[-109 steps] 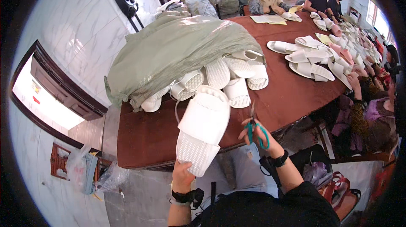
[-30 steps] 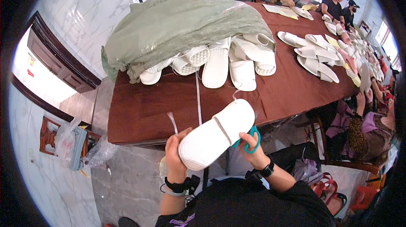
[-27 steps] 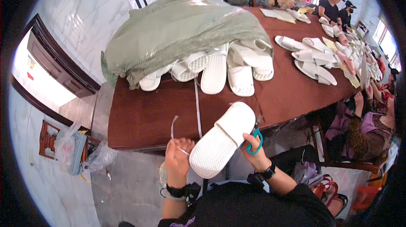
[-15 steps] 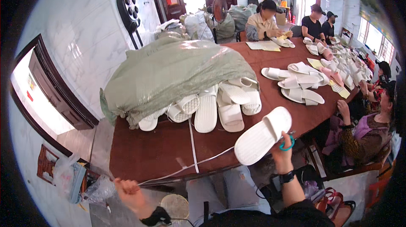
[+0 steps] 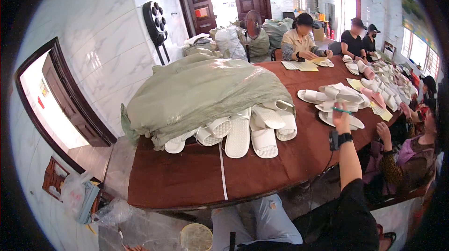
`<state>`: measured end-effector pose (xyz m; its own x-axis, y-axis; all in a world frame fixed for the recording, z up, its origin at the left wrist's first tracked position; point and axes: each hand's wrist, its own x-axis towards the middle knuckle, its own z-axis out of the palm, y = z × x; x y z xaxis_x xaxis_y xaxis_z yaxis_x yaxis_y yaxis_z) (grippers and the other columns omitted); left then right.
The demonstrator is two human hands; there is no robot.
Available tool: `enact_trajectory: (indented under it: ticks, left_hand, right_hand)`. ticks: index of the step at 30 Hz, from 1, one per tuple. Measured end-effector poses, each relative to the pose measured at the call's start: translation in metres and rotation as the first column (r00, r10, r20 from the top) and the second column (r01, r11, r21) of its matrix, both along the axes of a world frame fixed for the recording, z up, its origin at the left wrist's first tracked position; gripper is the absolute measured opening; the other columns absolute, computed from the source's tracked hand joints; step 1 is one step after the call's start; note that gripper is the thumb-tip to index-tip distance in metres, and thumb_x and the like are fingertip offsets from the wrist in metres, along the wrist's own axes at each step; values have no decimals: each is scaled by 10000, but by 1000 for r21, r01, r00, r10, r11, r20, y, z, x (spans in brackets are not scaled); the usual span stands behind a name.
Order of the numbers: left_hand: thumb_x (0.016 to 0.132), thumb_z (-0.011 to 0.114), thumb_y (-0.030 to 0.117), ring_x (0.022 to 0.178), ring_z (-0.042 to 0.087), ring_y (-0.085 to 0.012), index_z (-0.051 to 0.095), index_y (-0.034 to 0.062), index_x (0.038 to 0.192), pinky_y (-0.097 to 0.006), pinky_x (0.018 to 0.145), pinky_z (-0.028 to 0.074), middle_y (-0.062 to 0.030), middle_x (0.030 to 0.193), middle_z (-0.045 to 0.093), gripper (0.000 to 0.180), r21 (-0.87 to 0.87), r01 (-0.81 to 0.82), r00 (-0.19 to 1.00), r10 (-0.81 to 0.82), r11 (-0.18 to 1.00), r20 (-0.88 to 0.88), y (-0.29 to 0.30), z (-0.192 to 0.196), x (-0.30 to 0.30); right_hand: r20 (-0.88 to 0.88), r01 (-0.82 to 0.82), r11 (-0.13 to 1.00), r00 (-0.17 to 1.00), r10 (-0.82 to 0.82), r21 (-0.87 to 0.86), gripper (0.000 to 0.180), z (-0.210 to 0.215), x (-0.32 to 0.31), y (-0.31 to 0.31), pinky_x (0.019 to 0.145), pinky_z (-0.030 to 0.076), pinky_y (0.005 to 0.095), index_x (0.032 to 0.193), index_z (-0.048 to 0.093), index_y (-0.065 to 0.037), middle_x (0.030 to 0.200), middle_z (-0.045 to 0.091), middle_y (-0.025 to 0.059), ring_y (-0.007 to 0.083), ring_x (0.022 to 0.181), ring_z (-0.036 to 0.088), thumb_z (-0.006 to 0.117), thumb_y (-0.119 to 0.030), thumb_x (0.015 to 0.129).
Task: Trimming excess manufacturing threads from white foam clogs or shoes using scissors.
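Observation:
My right hand (image 5: 342,120) reaches over a group of white slippers (image 5: 343,93) on the right part of the table. Its fingers are round small scissors, whose teal handle (image 5: 342,110) shows at the fingertips. The hand overlaps the lowest slipper of that group; whether it also grips a slipper is hidden. Only a little of my left hand (image 5: 135,248) shows at the bottom edge, so its fingers cannot be judged. A thin pale strip lies beside it, blurred. More white slippers (image 5: 237,138) stick out from under a large green plastic sack (image 5: 201,87) in front of me.
The brown-covered table (image 5: 187,183) has a white line running down its near side. Yellow sheets (image 5: 307,66) and pink slippers (image 5: 372,97) lie farther off. Several people sit round the table. A standing fan (image 5: 253,25) and stuffed sacks (image 5: 230,43) are behind; a round stool (image 5: 196,238) is below.
My right hand has moved forward and right to the slipper group; the slipper it held is no longer distinct. My left hand has dropped to the bottom edge, and the strip left the table front.

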<state>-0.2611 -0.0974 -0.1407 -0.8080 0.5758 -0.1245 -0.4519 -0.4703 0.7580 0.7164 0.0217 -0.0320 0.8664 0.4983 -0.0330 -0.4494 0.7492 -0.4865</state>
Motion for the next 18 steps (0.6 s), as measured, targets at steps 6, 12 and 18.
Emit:
enact_trajectory:
  ticks: [6,12,18]
  left_hand:
    - [745,553,-84,636,434,-111,437,-21,1214,-235,580,391,-25,749,440,487,-423,-400,680,-46,813,-732,-14,-74,13]
    - [847,536,172,483,274,-135,465,112,761,-291,477,263,14,543,291,127,-146,23,926,34,989,377,47,-81,46]
    - [867,461,198,573,422,-174,495,91,801,-322,615,390,-14,605,407,130,-39,143,924,-119,989,365,58,-151,28]
  right_hand:
    - [82,-368,845,899,429,-387,241,-46,-125,-1,712,516,358,1017,557,-46,936,636,84,217,850,613,655,-151,824]
    - [263,-359,786,803,535,-504,319,-50,-236,-29,664,471,336,1108,498,-98,909,592,59,188,749,600,652,-111,829]
    - [420,-262,789,730,539,-556,332,-65,-259,-43,687,452,313,1150,500,-55,970,573,71,195,796,606,617,-65,840]
